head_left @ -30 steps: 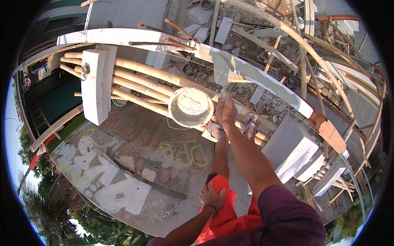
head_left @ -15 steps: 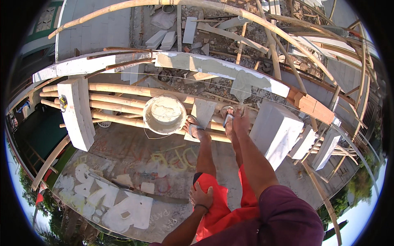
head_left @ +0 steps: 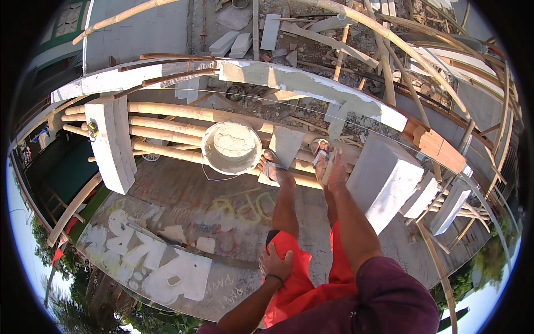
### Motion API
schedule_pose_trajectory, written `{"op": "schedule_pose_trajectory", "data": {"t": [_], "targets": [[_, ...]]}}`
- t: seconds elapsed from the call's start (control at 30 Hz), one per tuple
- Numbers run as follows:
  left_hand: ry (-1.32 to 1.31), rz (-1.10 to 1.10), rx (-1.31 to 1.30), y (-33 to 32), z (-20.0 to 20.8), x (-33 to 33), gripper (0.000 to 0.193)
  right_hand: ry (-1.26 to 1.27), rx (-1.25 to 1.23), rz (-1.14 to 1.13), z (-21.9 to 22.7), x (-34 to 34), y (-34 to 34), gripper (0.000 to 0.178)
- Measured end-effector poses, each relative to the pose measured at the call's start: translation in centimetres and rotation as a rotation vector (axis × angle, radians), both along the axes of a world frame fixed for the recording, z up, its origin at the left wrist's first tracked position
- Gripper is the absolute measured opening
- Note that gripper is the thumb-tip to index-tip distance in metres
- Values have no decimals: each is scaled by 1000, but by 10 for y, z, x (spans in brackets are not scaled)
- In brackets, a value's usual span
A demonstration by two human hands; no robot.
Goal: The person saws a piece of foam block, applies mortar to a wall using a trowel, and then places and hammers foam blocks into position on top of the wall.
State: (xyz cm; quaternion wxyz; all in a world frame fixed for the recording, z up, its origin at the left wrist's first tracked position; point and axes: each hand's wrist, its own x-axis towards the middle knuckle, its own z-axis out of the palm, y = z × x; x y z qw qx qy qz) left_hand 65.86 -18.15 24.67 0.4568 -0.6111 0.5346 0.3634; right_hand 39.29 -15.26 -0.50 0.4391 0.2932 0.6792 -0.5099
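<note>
My left hand (head_left: 276, 261) lies on my left knee over the red shorts, fingers spread, holding nothing. Ahead of my right foot, my right hand (head_left: 337, 177) is closed round the pale handle of what looks like a trowel (head_left: 335, 129). Its grey, mortar-coloured blade is hard to tell from the mortar behind. Beyond it runs a white block wall (head_left: 311, 83), with grey mortar smeared along its face. Left of my feet a bucket (head_left: 231, 147) of pale wet mortar stands on bamboo poles, its wire handle hanging down.
My sandalled feet stand on bamboo poles (head_left: 172, 123) and a board (head_left: 286, 146). White block pillars rise at left (head_left: 111, 145) and right (head_left: 384, 172). A taut string (head_left: 267, 100) crosses before the wall. Bamboo scaffolding (head_left: 389, 78) stands at right; a painted concrete slab (head_left: 233, 195) lies below.
My right hand has drawn back a little from the wall towards me with the trowel. The view has shifted slightly; my left hand stays on my knee.
</note>
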Motion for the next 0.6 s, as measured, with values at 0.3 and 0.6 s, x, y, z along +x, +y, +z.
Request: {"op": "schedule_pose_trajectory", "data": {"t": [0.3, 0.6], "targets": [[45, -10, -51, 15, -7, 4, 82, 605, 247, 515, -86, 31, -95, 54], [43, 37, -69, 16, -5, 3, 82, 845, 472, 821, -1, 64, -54, 55]]}}
